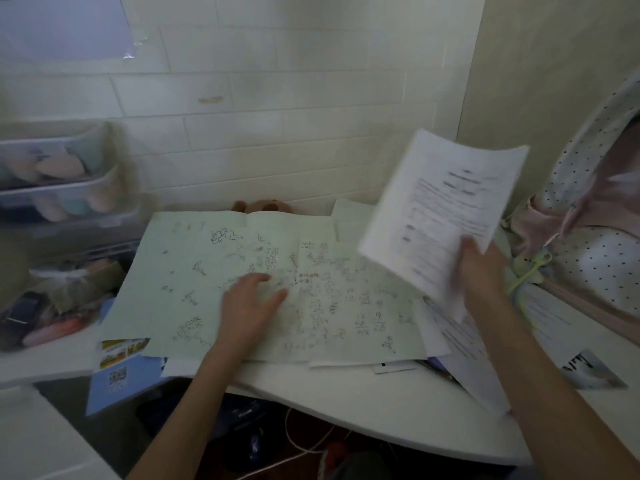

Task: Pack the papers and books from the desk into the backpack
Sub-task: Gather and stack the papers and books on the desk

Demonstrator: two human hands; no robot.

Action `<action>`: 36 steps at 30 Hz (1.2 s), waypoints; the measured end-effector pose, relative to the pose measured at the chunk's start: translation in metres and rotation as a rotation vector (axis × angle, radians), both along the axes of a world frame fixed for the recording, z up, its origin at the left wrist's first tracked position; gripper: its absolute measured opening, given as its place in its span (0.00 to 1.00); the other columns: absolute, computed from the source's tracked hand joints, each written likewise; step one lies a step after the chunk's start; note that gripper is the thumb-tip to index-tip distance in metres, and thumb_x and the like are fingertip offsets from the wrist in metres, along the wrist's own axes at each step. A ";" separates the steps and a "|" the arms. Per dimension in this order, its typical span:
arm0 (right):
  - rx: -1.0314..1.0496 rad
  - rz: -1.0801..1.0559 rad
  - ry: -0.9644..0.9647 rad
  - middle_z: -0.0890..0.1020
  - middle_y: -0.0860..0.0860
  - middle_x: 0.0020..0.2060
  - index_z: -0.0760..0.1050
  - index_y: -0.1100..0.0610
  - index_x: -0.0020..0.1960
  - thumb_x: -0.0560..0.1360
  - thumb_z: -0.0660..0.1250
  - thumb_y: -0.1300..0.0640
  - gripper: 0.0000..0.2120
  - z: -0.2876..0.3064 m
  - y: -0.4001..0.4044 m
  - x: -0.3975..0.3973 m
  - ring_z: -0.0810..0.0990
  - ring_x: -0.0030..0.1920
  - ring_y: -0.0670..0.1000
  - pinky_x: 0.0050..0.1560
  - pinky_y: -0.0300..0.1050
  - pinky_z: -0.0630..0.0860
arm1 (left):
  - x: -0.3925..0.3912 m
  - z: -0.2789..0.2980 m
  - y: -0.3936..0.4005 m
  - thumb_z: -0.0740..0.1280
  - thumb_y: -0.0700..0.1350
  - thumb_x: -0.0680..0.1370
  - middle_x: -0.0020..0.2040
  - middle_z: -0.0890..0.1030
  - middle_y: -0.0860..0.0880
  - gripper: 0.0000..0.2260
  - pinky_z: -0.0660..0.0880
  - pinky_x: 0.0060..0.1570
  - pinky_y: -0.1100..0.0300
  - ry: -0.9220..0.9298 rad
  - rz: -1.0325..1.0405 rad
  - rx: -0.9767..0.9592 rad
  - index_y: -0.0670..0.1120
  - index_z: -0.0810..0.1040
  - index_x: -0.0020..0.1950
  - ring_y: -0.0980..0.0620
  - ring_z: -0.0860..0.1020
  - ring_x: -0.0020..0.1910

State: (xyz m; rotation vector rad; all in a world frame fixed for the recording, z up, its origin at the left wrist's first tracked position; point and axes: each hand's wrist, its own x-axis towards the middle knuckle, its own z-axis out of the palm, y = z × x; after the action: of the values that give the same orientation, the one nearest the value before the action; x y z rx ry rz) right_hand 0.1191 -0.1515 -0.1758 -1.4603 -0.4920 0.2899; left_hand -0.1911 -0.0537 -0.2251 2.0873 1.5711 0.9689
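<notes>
White paper covers most of the bench (363,393), which runs across the middle of the frame. The biggest piece is a pale green sheet (194,271) spread flat at centre, scribbled all over with handwritten sums and doodles; the writing is too blurred to read. A smaller scribbled sheet (346,289) lies on its right half. The left hand (251,299) rests palm down on the green sheet with fingers spread, gripping nothing.

The right hand (481,268), at centre right, is closed around the lower edge of a stack of printed pages (446,202), thumb on the front. The stack is lifted clear of the bench and tilted toward the right. Its top page carries a centred heading and lines of type, all smeared by motion and unreadable.

At the right edge of the frame stands the backpack (595,237), white with small dark dots and pink trim, its top gaping open, just beside the raised stack. More loose printed sheets (464,348) lie under the right forearm, and a blue booklet (121,375) with photos on its cover hangs over the bench's lower left edge. A brown teddy bear (263,205) peeks above the far edge of the green sheet. Clear plastic drawers (69,174) sit at the upper left.
</notes>
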 end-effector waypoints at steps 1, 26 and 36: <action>-0.095 -0.041 -0.023 0.76 0.58 0.61 0.70 0.63 0.67 0.80 0.60 0.54 0.19 -0.007 -0.002 0.013 0.75 0.60 0.57 0.58 0.45 0.70 | -0.011 -0.005 0.003 0.67 0.60 0.73 0.69 0.70 0.46 0.28 0.58 0.70 0.46 0.114 0.155 0.031 0.48 0.69 0.68 0.46 0.65 0.69; -0.191 1.047 0.006 0.76 0.48 0.63 0.68 0.44 0.67 0.66 0.62 0.33 0.32 0.016 -0.007 -0.124 0.80 0.57 0.48 0.56 0.52 0.79 | 0.007 0.113 -0.025 0.68 0.40 0.75 0.28 0.80 0.50 0.06 0.72 0.24 0.71 -0.685 -0.126 -0.281 0.44 0.80 0.38 0.60 0.76 0.23; -0.147 0.866 -0.005 0.71 0.48 0.66 0.44 0.40 0.76 0.69 0.74 0.61 0.50 0.025 -0.001 -0.128 0.79 0.55 0.51 0.48 0.51 0.81 | 0.082 0.094 -0.036 0.71 0.52 0.73 0.33 0.79 0.44 0.15 0.76 0.31 0.64 -0.690 -0.335 -0.464 0.41 0.77 0.37 0.51 0.78 0.31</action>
State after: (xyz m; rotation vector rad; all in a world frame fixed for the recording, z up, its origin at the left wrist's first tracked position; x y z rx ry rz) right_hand -0.0092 -0.1522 -0.1512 -1.3154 -1.1142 1.0210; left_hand -0.1089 -0.0895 -0.1311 1.4124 0.9379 0.9436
